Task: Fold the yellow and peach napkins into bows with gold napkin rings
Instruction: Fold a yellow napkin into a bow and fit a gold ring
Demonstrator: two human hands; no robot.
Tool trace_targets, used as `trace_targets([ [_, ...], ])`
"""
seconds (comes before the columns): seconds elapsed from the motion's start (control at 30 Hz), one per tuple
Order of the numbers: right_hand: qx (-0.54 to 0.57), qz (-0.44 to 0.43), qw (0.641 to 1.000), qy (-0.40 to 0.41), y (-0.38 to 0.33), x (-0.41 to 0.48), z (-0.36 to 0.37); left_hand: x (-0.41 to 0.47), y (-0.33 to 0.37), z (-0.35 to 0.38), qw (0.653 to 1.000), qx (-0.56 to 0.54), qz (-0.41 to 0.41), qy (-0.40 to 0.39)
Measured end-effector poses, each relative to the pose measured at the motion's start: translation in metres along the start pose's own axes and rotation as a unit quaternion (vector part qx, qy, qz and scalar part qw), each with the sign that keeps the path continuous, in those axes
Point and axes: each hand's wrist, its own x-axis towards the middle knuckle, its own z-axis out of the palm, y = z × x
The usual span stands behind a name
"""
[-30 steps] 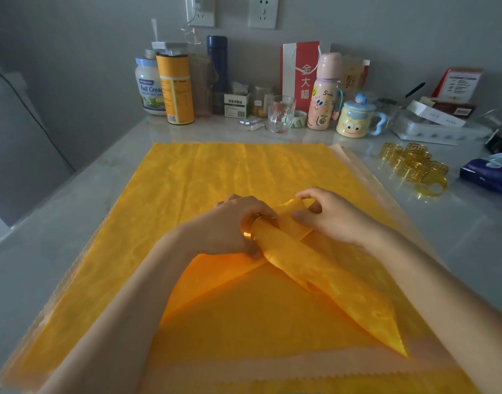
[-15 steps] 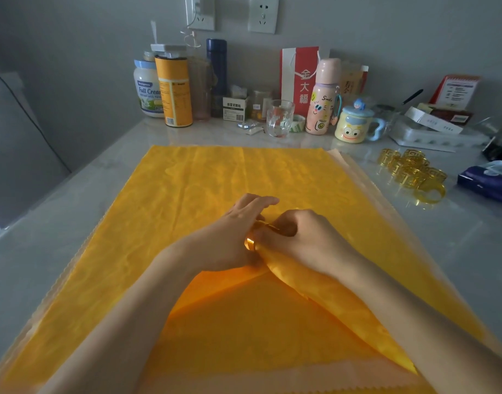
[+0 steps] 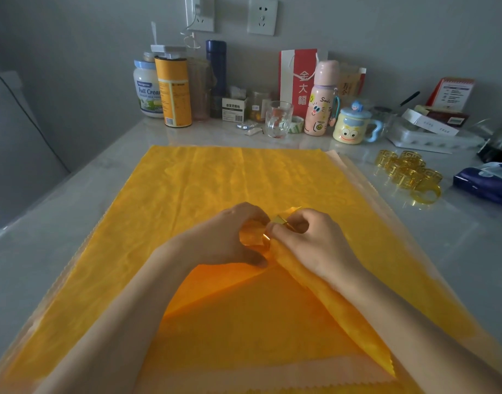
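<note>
A folded yellow napkin [image 3: 323, 305] runs from the table's middle toward the near right, its bunched tip held between both hands. My left hand [image 3: 230, 237] grips that tip, and a gold napkin ring [image 3: 265, 240] shows only as a thin glint between the hands. My right hand [image 3: 306, 240] pinches the napkin's end just past the ring. Under them a stack of flat yellow napkins [image 3: 187, 189] covers the table, with peach napkins [image 3: 340, 160] showing at the stack's right edge and near edge. Several spare gold rings [image 3: 409, 173] lie at the right.
Along the back wall stand a milk powder jar [image 3: 147, 89], a yellow canister [image 3: 173, 92], a glass [image 3: 278, 118], a pink bottle [image 3: 321, 100] and a yellow mug [image 3: 352, 126]. A dark blue wipes pack [image 3: 488, 183] lies at the right edge.
My right hand went from the napkin's far end onto the ring, then shifted back right and now pinches the tip. My left hand curled tighter round the bunched cloth.
</note>
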Motion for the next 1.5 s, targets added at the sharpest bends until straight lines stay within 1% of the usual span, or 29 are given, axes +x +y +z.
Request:
trace_targets([
  [0.17, 0.025, -0.005, 1.0, 0.006, 0.009, -0.003, -0.002, 0.003, -0.005, 0.004, 1.0, 0.014, 0.009, -0.001],
  [0.23, 0.036, -0.008, 0.999, 0.002, 0.012, -0.005, -0.001, 0.003, -0.005, 0.006, 0.998, 0.051, 0.026, 0.0],
  [0.3, 0.046, -0.012, 0.999, 0.004, 0.014, -0.006, 0.0, 0.003, -0.002, 0.008, 0.995, 0.086, 0.048, 0.021],
  [0.43, 0.079, -0.03, 0.996, 0.013, 0.014, -0.011, 0.002, 0.001, 0.009, 0.013, 0.993, 0.036, 0.08, 0.078],
  [0.5, 0.088, -0.042, 0.995, 0.019, 0.014, -0.013, 0.003, 0.001, 0.01, 0.013, 0.991, 0.029, 0.066, 0.113],
  [0.53, 0.091, -0.047, 0.994, 0.023, 0.014, -0.013, 0.004, 0.001, 0.012, 0.012, 0.991, 0.024, 0.065, 0.116],
  [0.63, 0.105, -0.052, 0.993, 0.03, 0.015, -0.014, 0.004, 0.001, 0.018, 0.015, 0.993, -0.055, 0.067, 0.076],
  [0.73, 0.107, -0.056, 0.992, 0.029, 0.021, -0.012, 0.004, 0.002, 0.02, 0.016, 0.993, -0.114, -0.003, 0.02],
  [0.83, 0.104, -0.071, 0.991, 0.036, 0.025, -0.012, 0.008, 0.004, 0.014, 0.018, 0.998, -0.052, -0.028, -0.017],
  [0.93, 0.104, -0.08, 0.991, 0.041, 0.027, -0.012, 0.01, 0.007, 0.012, 0.019, 0.994, -0.096, -0.049, -0.011],
  [1.0, 0.112, -0.085, 0.989, 0.044, 0.027, -0.012, 0.01, 0.008, 0.012, 0.016, 0.995, -0.083, -0.04, -0.046],
  [1.13, 0.145, -0.077, 0.986, 0.026, 0.024, -0.014, 0.009, 0.008, 0.007, 0.011, 0.984, -0.157, -0.02, -0.083],
  [1.23, 0.169, -0.057, 0.984, 0.008, 0.026, -0.014, 0.008, 0.008, 0.004, 0.011, 0.989, -0.118, -0.013, -0.086],
  [1.33, 0.17, -0.029, 0.985, -0.012, 0.027, -0.011, 0.006, 0.008, 0.003, 0.013, 0.993, -0.061, -0.02, -0.094],
  [1.37, 0.158, -0.024, 0.987, -0.031, 0.026, -0.011, 0.003, 0.008, 0.002, 0.015, 0.994, -0.048, -0.019, -0.095],
  [1.43, 0.107, -0.043, 0.991, -0.061, 0.024, -0.011, -0.007, 0.008, 0.003, 0.016, 0.994, -0.046, -0.014, -0.096],
  [1.47, 0.069, -0.062, 0.994, -0.05, 0.024, -0.009, -0.013, 0.008, 0.003, 0.016, 0.994, -0.048, -0.012, -0.097],
  [1.5, 0.025, -0.082, 0.996, -0.014, 0.026, -0.005, -0.018, 0.008, 0.002, 0.015, 0.994, -0.049, -0.009, -0.097],
])
